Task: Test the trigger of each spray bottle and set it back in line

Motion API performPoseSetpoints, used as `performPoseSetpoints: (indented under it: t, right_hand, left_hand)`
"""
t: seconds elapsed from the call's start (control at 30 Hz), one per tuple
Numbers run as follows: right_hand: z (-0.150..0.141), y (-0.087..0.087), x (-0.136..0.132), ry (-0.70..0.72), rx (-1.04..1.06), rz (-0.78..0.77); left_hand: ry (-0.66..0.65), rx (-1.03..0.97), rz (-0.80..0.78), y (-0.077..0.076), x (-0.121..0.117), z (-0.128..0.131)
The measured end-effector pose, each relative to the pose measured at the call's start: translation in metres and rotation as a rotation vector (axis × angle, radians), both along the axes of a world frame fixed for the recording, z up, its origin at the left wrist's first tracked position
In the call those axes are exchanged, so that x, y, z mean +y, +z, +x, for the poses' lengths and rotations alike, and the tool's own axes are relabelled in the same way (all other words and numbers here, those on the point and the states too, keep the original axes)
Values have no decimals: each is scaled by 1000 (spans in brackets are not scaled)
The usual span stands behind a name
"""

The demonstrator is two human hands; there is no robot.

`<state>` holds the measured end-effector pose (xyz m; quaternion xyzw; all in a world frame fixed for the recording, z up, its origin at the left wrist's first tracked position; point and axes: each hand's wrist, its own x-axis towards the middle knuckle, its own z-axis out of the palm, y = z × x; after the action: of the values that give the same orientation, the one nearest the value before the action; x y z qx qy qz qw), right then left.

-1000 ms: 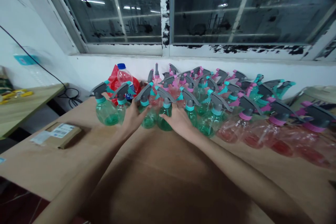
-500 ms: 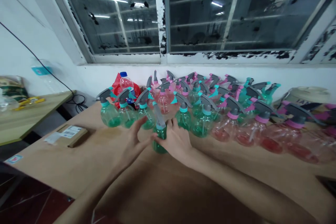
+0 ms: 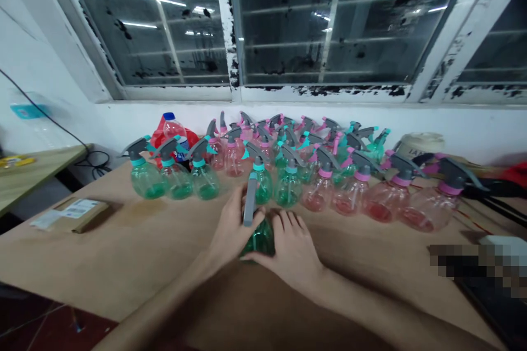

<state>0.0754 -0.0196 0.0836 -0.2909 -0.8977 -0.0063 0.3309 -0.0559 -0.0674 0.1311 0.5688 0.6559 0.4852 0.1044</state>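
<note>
A green spray bottle (image 3: pixel 262 241) with a grey trigger head (image 3: pixel 249 205) stands in front of me between both hands. My left hand (image 3: pixel 234 219) is closed around its neck, just under the head, with the thumb across the front. My right hand (image 3: pixel 297 249) cups the body from the right, the thumb along the lower front. Both palms hide much of the bottle. Right behind it is another green spray bottle (image 3: pixel 263 184) with a turquoise collar, in a front row of green bottles and pink spray bottles (image 3: pixel 317 192).
More spray bottles (image 3: pixel 234 156) crowd behind the front row, below the window (image 3: pixel 284 33). A flat cardboard package (image 3: pixel 88 216) lies on the table (image 3: pixel 156 263) at left. A blue-capped bottle (image 3: pixel 169 126) stands by red plastic. Dark items, partly pixelated, lie at right.
My left hand, earlier spread beside the bottle, has closed around its neck. My right hand has slid down onto the body. The view has turned to the right.
</note>
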Motion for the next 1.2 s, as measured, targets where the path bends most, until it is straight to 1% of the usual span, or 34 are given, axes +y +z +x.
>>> performPoseSetpoints:
  t: [0.07, 0.13, 0.27, 0.33, 0.4, 0.53, 0.67, 0.77, 0.9, 1.07, 1.2]
  right_hand:
    - [21, -12, 10, 13, -28, 4]
    - [44, -23, 22, 75, -42, -17]
    - [89, -40, 43, 145, -79, -202]
    - [105, -48, 50, 144, -96, -272]
    - [115, -56, 54, 136, -115, -329]
    - [120, -65, 57, 126, -144, -393]
    - [119, -64, 58, 113, -182, -396]
    - [119, -59, 58, 118, -214, -394]
    - [121, -53, 58, 127, -241, -412]
    - [124, -53, 60, 137, -239, -412]
    - [125, -55, 62, 172, -211, -385]
  left_hand:
    - [-12, -55, 34, -4, 8, 4]
    - [-55, -131, 63, -7, 17, 8]
    - [-160, -200, 61, -9, 38, 18]
    - [-206, -213, 54, -7, 48, 24]
    - [-254, -226, 35, -6, 58, 30]
    - [-352, -255, 8, -6, 72, 36]
    - [-434, -298, -7, -7, 78, 38]
    - [-420, -325, -24, -7, 79, 40]
    - [-383, -305, -70, -4, 78, 41]
    - [-383, -286, -84, 1, 77, 43]
    - [-360, -272, -68, 1, 78, 43]
